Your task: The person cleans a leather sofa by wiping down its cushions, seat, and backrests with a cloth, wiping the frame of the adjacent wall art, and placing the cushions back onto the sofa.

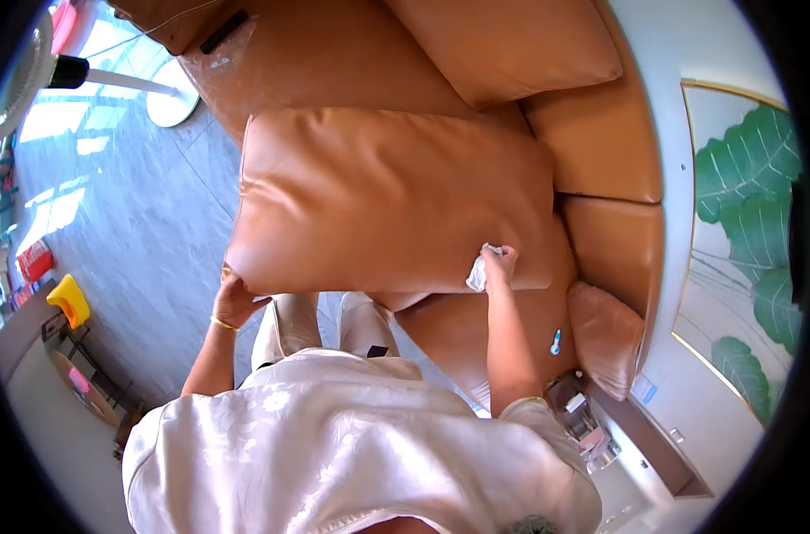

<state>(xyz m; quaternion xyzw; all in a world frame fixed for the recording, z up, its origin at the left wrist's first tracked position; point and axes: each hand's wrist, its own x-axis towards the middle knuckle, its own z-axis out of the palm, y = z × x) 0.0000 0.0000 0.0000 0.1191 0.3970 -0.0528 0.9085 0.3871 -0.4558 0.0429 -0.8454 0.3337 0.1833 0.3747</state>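
A large brown leather cushion [387, 196] lies across the front of the matching sofa [334, 62], partly over its edge. My left hand [236, 301] grips the cushion's near left corner, the fingers partly hidden beneath it. My right hand [501, 267] is closed round a crumpled white cloth [478, 271] and rests against the cushion's near right part. The cloth touches the leather there.
Another big cushion [511, 44] and a small one [606, 338] lie against the backrest. A blue-and-white tube [556, 342] lies on the seat. A white stand fan's base [173, 93] is on the grey floor [147, 222] at left. A leaf picture [734, 205] hangs on the right wall.
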